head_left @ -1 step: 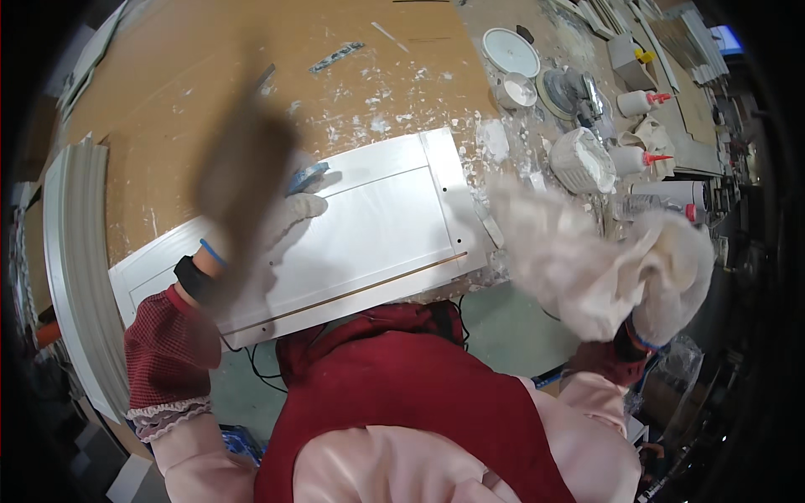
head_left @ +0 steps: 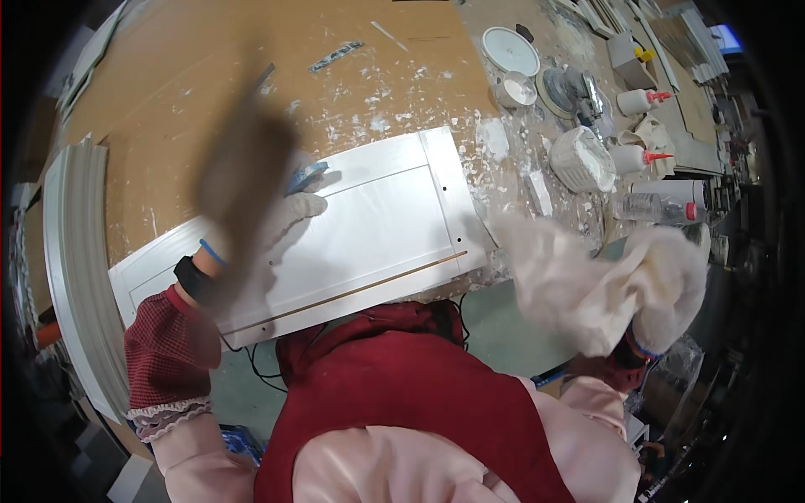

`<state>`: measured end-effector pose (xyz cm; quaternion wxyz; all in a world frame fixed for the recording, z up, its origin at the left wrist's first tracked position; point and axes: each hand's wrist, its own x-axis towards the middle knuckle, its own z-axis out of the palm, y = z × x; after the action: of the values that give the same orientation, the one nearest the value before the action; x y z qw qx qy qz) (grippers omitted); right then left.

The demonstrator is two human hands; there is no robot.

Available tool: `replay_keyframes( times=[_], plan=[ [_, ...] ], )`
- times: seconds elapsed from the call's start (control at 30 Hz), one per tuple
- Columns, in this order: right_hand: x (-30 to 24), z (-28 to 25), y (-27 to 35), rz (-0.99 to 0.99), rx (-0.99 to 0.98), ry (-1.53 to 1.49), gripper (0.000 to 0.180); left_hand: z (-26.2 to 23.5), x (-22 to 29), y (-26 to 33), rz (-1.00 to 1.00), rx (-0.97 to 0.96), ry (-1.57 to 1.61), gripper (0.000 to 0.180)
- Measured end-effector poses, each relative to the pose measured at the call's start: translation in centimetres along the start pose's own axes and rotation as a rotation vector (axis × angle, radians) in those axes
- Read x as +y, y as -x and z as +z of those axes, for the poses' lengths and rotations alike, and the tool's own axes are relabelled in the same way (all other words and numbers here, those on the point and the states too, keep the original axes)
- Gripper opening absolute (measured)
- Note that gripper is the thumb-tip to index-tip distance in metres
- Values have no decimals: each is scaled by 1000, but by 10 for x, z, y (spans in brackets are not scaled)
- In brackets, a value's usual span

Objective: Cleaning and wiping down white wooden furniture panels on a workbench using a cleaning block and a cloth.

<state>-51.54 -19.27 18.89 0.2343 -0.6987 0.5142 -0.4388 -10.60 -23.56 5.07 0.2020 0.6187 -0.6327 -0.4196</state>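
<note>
head view: the white cabinet door panel (head_left: 335, 243) lies flat at the near edge of the spattered brown workbench (head_left: 210, 75), the gloved left hand (head_left: 281, 220) pressing a small blue-edged piece on it, how tightly closed i cannot tell. the gloved right hand (head_left: 671, 289), off the bench, grips a pale rag (head_left: 570, 281), so wiping looks in hand, and next the rag must reach the panel. against the earlier frame, hardly anything differs.

The left hand (head_left: 281, 220) wears a white knitted work glove with a blue band at the wrist; below it come a black cuff and a dark red checked sleeve cover edged with pale lace. The right hand (head_left: 671, 289) wears the same white glove, blue-trimmed. A dark red apron covers the chest over a pale pink long-sleeved top
</note>
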Motion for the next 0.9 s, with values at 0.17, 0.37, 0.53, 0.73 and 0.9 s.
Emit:
replay_keyframes(
  times=[0.17, 0.37, 0.53, 0.73, 0.9],
  plan=[
    [3, 31, 3, 217, -557, 182, 29, 2, 0, -1, -60, -17, 39, 48],
    [41, 99, -3, 292, -529, 516, 16, 1, 8, -5, -48, -27, -52, 48],
    [46, 125, -10, 303, -627, 606, 16, -2, 13, -4, -186, -90, -188, 48],
    [59, 136, -16, 351, -659, 649, 19, -4, 15, -1, -182, -116, -160, 46],
    [70, 149, -46, 188, -639, 651, 23, -2, 19, 0, -158, -85, -142, 45]
  ],
)
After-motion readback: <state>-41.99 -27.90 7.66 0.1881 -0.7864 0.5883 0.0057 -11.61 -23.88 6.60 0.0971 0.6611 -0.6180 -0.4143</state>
